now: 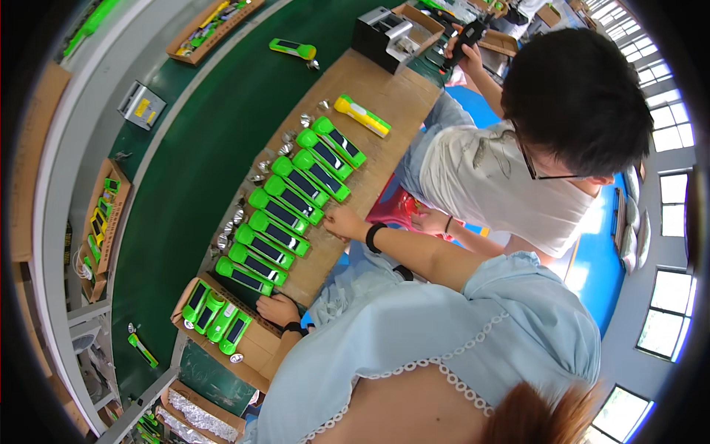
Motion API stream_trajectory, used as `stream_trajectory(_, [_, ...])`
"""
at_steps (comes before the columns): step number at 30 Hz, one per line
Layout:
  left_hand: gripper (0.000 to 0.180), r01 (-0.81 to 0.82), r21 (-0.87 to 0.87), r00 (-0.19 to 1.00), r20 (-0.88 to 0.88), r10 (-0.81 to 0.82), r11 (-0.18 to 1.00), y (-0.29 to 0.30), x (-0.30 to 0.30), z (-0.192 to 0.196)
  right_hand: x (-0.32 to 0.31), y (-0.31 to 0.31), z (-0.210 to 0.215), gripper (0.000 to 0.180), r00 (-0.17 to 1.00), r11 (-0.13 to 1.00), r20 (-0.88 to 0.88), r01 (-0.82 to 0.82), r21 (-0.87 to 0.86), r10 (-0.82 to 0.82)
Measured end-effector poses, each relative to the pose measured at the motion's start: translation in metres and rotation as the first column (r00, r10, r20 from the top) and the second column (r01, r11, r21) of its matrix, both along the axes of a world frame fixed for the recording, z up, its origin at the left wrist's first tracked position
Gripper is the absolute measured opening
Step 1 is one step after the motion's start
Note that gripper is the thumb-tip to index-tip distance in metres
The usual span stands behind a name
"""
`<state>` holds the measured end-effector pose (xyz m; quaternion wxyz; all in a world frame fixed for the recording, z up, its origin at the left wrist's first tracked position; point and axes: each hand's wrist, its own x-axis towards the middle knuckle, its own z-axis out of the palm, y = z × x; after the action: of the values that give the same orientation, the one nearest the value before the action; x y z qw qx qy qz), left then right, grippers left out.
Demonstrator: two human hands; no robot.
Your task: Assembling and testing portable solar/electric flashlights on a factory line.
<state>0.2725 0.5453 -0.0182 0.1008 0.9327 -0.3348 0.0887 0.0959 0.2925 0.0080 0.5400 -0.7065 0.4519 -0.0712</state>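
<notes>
- Flashlights: bright green, dark panels on top.
- One flashlight: yellow with green.
- Worktop: tan brown.
- Conveyor belt: dark green.
- Wristbands: black.
- Blouse: pale blue, white scalloped trim.
- Neighbour's shirt: white.

A row of green torches lies on a cardboard sheet. The right hand rests on the sheet beside the row; the left hand touches the row's near end, by a box.

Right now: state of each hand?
Left hand: resting on the cardboard by a green flashlight, holding nothing visible.
Right hand: loosely closed on the cardboard, grip unclear.
</notes>
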Motion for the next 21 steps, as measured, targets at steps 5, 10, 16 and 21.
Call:
stream_trajectory(5, [0.014, 0.034, -0.032, 0.999, 0.008, -0.034, 0.999, -0.011, 0.004, 0.004, -0.003, 0.005, -0.023, 0.027, 0.998, 0.965, -0.020, 0.044, -0.260, -0.051])
stream_trajectory(10, [0.015, 0.041, -0.004, 0.999, 0.013, -0.041, 0.999, -0.003, 0.004, -0.001, -0.015, 0.030, -0.022, 0.022, 0.994, 0.940, -0.055, 0.073, -0.334, -0.097])
stream_trajectory(16, [0.017, 0.023, 0.006, 1.000, 0.021, -0.023, 1.000, 0.001, 0.001, -0.001, -0.048, 0.078, -0.012, 0.021, 0.978, 0.967, -0.076, 0.176, -0.186, -0.193])
stream_trajectory(21, [0.018, 0.026, -0.015, 1.000, 0.016, -0.025, 1.000, -0.001, 0.003, 0.002, -0.109, 0.151, -0.040, 0.022, 0.939, 0.983, -0.295, 0.151, -0.102, -0.175])
